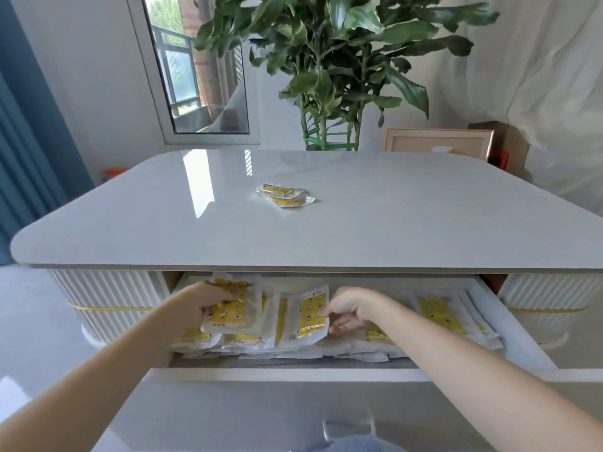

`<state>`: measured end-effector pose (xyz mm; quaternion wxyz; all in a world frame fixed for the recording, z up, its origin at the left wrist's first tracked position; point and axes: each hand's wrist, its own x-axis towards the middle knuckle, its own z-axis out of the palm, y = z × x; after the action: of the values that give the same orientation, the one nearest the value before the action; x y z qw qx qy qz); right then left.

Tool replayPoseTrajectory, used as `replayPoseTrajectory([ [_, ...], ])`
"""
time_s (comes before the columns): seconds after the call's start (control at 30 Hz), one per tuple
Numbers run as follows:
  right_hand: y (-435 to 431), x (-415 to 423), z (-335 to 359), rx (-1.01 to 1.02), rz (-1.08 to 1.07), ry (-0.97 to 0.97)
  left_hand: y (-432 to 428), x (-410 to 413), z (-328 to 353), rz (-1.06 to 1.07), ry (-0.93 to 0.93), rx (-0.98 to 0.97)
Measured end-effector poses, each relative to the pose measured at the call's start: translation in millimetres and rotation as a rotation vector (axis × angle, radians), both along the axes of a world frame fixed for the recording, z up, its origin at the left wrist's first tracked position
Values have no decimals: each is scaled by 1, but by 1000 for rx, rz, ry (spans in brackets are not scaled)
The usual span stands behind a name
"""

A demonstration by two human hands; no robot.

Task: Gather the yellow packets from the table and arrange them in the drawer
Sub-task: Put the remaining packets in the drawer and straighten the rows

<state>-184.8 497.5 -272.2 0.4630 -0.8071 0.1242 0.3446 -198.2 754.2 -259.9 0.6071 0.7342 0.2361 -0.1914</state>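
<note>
The drawer under the table top is pulled open and holds several yellow-and-white packets lying in rows. My left hand grips one yellow packet at the drawer's left, held above the others. My right hand pinches the right edge of a second yellow packet near the drawer's middle. More packets lie at the drawer's right. Two yellow packets rest together on the glossy grey table top, well beyond both hands.
A large potted plant stands behind the table. A framed picture and a brown box lean at the back right. A window and blue curtain are on the left. The table's ribbed white base flanks the drawer.
</note>
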Motion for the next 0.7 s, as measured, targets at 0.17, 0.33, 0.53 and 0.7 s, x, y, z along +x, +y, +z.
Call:
replayPoseTrajectory([
  [0.17, 7, 7, -8, -232, 79, -132, 5, 4, -6, 1, 11, 23],
  [0.33, 12, 2, -7, -451, 244, -317, 2, 6, -10, 3, 17, -18],
  [0.53, 13, -3, 0, -56, 179, -291, -10, 4, -8, -18, 35, -108],
  [0.7, 17, -11, 4, 298, -44, -59, -28, 2, -3, -50, 108, -265],
])
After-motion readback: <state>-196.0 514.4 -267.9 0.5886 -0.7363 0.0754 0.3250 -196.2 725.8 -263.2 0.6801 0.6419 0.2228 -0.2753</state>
